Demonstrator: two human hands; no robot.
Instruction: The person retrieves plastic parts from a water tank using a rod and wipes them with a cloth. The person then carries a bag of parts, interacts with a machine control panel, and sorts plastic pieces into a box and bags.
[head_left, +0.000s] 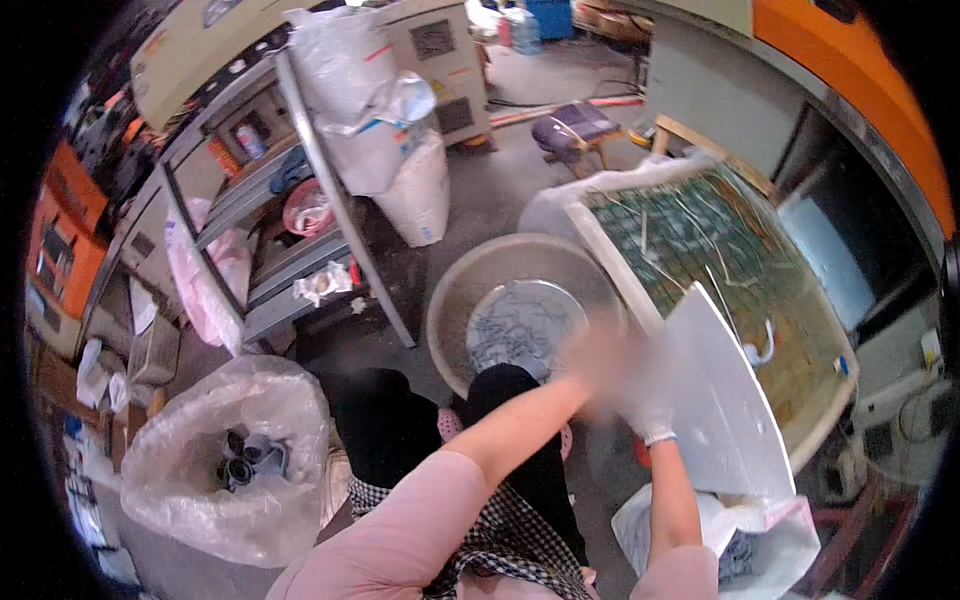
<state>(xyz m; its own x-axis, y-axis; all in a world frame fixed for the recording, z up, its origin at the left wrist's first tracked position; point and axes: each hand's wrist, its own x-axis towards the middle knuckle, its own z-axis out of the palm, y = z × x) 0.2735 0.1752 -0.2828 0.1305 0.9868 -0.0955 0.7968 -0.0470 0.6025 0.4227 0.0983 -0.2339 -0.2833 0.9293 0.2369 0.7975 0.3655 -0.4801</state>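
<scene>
We see one round beige basin, one flat white panel; left hand, gloved right hand blurred; fingers' grasp, we cannot tell.

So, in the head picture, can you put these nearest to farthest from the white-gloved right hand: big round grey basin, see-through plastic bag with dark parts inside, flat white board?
From the white-gloved right hand:
1. Flat white board, just to its right.
2. Big round grey basin, ahead and to the left.
3. See-through plastic bag, far over on the left.
</scene>
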